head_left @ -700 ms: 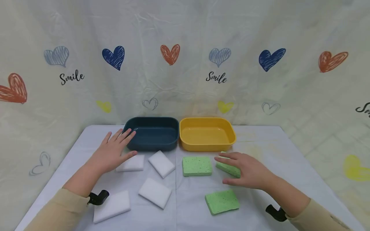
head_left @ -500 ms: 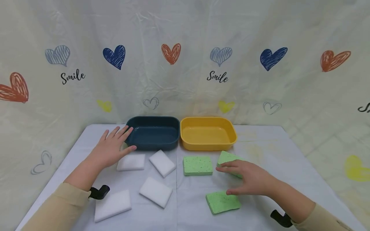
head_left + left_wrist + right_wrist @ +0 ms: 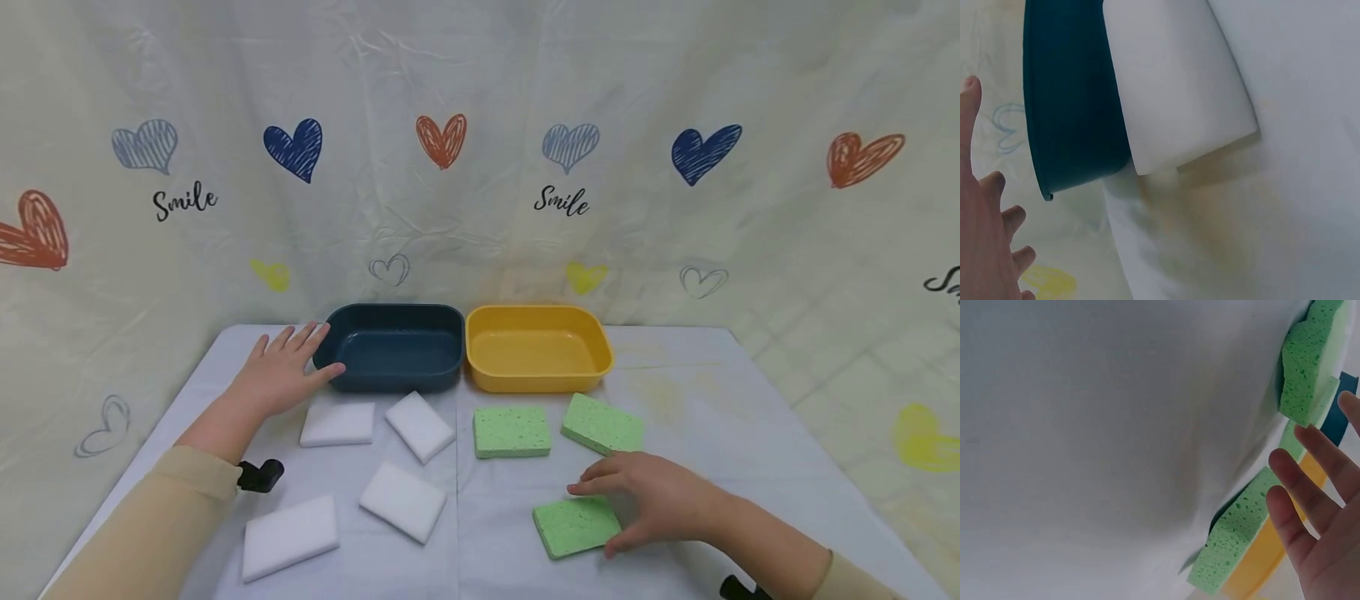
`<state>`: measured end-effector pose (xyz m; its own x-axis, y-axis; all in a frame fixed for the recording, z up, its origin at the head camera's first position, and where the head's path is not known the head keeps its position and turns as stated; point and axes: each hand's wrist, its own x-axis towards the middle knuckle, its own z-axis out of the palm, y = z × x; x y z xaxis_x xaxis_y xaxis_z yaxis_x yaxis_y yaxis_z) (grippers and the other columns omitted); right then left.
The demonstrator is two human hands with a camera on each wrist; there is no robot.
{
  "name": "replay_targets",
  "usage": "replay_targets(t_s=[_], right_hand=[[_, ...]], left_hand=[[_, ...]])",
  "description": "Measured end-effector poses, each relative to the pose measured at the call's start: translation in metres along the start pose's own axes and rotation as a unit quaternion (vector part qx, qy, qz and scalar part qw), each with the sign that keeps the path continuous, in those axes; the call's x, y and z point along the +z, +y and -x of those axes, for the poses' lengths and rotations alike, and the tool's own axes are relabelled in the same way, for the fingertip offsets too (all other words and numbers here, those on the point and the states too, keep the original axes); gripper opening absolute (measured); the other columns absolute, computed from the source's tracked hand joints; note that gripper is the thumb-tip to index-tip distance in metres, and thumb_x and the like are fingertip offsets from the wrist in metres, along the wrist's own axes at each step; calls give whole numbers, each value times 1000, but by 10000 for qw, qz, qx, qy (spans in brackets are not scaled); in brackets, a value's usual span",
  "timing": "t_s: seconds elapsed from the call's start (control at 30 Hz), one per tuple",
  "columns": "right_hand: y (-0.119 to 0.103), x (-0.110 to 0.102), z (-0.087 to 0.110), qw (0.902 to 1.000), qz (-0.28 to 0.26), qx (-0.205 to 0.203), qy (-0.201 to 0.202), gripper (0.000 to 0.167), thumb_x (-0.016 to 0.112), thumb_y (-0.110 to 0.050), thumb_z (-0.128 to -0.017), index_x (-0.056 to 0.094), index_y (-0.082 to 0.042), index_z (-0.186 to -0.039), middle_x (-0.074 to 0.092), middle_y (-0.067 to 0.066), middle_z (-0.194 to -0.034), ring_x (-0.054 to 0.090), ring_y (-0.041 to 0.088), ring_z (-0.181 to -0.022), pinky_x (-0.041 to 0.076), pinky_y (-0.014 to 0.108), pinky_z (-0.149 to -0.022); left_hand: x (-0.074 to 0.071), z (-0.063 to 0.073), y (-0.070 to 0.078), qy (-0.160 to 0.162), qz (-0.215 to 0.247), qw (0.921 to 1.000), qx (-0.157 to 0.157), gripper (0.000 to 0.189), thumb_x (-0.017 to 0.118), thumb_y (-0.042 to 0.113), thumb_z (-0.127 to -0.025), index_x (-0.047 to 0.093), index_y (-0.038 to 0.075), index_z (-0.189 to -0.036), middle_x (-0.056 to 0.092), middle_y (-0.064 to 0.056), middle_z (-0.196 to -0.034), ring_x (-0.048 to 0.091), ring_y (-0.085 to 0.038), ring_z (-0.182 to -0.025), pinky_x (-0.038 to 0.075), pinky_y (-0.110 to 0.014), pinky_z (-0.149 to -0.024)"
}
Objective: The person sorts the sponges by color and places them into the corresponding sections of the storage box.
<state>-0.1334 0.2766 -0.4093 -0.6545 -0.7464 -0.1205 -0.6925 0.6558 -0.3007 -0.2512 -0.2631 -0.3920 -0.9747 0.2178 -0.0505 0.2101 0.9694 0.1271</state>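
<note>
And the right hand [image 3: 652, 498] is swinging away from the back green sponge [image 3: 602, 422] — now it's hovering by the nearest green sponge [image 3: 570, 527], well in front of the yellow tray [image 3: 540, 383], fingers and thumb standing apart, gripping nothing; whether they're touching, I can't tell. That sponge is looking like the pick. Left of the yellow tray, the left hand [image 3: 281, 375] is drifting outward, spread wide, holding nothing.

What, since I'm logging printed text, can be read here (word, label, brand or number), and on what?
"Smile": backdrop cloth, left side.
"Smile": backdrop cloth, right of centre.
"S" plus a partial letter: backdrop cloth, cut by the picture's right edge.
No text shows on the blue box, yellow box, green sponges or white blocks.
</note>
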Motion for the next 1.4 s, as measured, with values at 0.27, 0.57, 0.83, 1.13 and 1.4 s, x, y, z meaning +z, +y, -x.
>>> replay_targets(t_s=[0.27,0.57,0.83,1.13,1.4], right_hand=[[2,6,1,9998,47,-201,-43,65,68,-70,-77,60,-42,-135,60,-18,-126,58,10,-112,52,43,-90],[3,6,1,9994,196,-284,-103,60,70,-64,-81,59,-41,-135,60,-19,-122,58,8,-110,52,40,-89],[2,6,1,9992,225,-243,-220,60,75,-57,-81,58,-41,-137,60,-19,-123,58,9,-112,52,40,-92],[2,1,1,9993,323,-140,-104,58,79,-45,-83,58,-42,-136,60,-18,-124,58,10,-113,52,40,-91],[5,-14,0,9969,625,-184,448,56,80,-41,-82,61,-40,-135,62,-13,-125,59,15,-114,52,41,-91]], left_hand=[[2,-12,-2,-328,38,9994,-133,103,26,83,-89,9,11,-160,10,-22,-163,6,-50,-146,-4,-68,-113],[8,-19,-7,-549,108,9980,-283,105,27,83,-89,10,7,-160,9,-27,-161,7,-53,-145,-1,-71,-112],[13,-23,-9,-644,121,9974,-309,108,26,83,-89,5,4,-159,6,-28,-161,5,-54,-144,-2,-70,-112],[14,-24,-9,-695,262,9967,-321,114,27,86,-86,0,1,-158,1,-28,-162,3,-53,-145,-3,-70,-112],[14,-23,-6,-684,372,9965,-310,116,31,85,-86,-1,-1,-157,2,-29,-161,4,-54,-144,-2,-71,-112]])
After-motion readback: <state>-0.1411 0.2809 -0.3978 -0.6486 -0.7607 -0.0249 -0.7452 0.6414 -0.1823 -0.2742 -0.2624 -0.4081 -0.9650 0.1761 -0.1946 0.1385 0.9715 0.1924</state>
